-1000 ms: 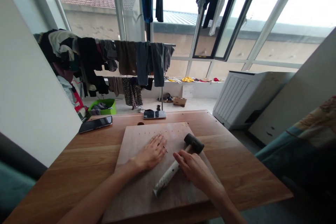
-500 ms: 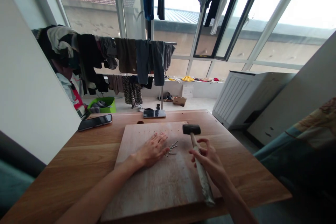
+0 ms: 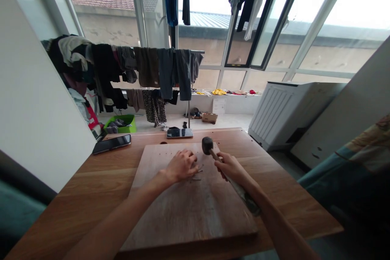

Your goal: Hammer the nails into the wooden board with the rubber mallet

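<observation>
A square wooden board (image 3: pixel 189 211) lies on a wooden table (image 3: pixel 91 187). My right hand (image 3: pixel 232 167) grips the pale handle of a mallet (image 3: pixel 208 145), whose black head hangs just above the far part of the board. My left hand (image 3: pixel 182 165) rests on the board with its fingers curled over a small heap of nails (image 3: pixel 196 174); I cannot tell whether a nail is pinched between the fingers. A row of small nail holes runs along the board's far edge.
Two dark phones lie on the table, one (image 3: pixel 111 144) at the far left and one (image 3: pixel 179 133) at the far edge. Behind stand a loaded clothes rack (image 3: pixel 146 69), a green basket (image 3: pixel 120 123) and a white appliance (image 3: pixel 283 109). A teal cushion (image 3: pixel 344 178) sits at the right.
My right hand has picked the mallet up off the board and swung its head up and left towards my left hand. My left hand's flat fingers have curled over the nails.
</observation>
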The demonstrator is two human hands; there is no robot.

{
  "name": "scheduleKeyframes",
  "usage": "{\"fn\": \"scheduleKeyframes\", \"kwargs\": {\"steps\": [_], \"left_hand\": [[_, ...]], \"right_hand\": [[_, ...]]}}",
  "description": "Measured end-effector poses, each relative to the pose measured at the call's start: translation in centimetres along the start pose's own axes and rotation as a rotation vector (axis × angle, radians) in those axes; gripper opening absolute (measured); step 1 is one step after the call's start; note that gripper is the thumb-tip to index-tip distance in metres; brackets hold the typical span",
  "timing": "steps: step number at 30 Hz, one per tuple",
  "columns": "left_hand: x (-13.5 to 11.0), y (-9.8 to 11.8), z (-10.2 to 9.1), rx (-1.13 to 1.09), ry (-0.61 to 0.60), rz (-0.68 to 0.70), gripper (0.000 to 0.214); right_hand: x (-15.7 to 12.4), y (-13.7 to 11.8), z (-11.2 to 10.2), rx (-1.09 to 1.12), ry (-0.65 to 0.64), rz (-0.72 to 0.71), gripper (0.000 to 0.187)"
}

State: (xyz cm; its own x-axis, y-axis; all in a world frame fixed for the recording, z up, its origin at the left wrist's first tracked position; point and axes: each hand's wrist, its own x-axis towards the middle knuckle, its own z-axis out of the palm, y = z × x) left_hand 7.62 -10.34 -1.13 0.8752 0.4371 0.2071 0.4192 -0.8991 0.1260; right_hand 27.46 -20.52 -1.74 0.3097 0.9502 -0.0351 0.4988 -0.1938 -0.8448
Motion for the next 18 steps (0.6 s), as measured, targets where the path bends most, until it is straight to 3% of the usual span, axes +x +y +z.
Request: {"fn": "scheduleKeyframes", "kwargs": {"steps": [4,8,12,15,18], "left_hand": [[2.4,1.9,0.1,-0.002,-0.075,-0.084,0.025],[4.0,2.7,0.3,-0.075,-0.236,-0.176,0.029],[5.1,2.6,0.1,-0.092,-0.296,-0.179,0.026],[6.0,1.8,0.3,-0.172,-0.222,-0.216,0.015],[7.3,0.4,1.7,-0.398,-0.017,-0.244,0.007]], "right_hand": [[2.4,0.1,0.2,0.031,0.116,0.019,0.015],[2.8,1.7,0.6,0.072,0.121,0.055,0.011],[2.8,3.0,0.7,0.143,0.115,0.093,0.014],[2.9,3.3,0.7,0.184,0.116,0.101,0.015],[3.0,3.3,0.8,0.218,0.120,0.097,0.016]]}}
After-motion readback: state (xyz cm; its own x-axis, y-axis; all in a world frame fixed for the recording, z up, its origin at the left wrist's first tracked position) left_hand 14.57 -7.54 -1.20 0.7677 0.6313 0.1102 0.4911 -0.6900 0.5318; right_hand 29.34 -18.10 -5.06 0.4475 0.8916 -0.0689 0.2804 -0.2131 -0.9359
